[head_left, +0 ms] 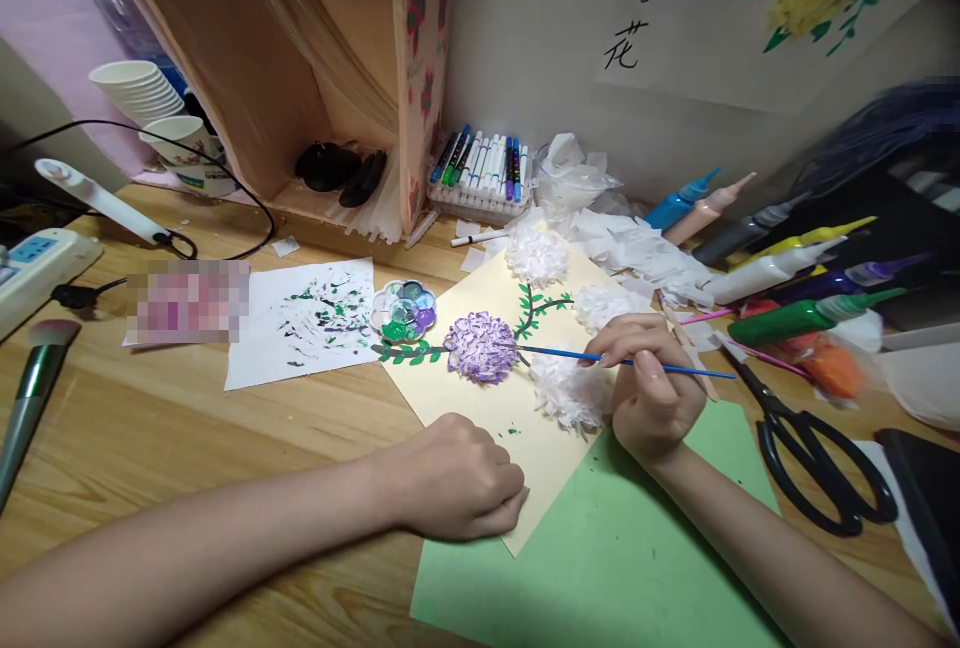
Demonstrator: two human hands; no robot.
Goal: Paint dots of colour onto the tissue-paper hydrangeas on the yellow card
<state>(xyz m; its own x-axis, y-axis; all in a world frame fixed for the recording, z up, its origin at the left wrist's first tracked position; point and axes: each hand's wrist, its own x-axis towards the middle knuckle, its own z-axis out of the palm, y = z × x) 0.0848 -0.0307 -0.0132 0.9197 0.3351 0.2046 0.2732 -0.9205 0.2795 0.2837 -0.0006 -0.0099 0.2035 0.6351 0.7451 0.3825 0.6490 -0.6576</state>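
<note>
My right hand (652,383) is closed on a thin blue paintbrush (555,353), its tip at the right side of a purple-and-white paper flower (482,348). That flower sits on a cream sheet (450,408) with painted green leaves and dark stems. White paper flowers (537,256) lie at the sheet's top and right, one beneath my right hand. My left hand (457,478) rests as a fist on the sheet's lower part; whether anything is inside is hidden. A round paint palette (405,311) touches the sheet's left edge.
A paint-marked white paper (300,328) lies left of the palette. Black scissors (817,458) and paint bottles (810,316) are at the right. Green paper (600,548) lies under the cream sheet. Markers (484,168), paper cups (184,153) and a wooden box (427,78) stand behind.
</note>
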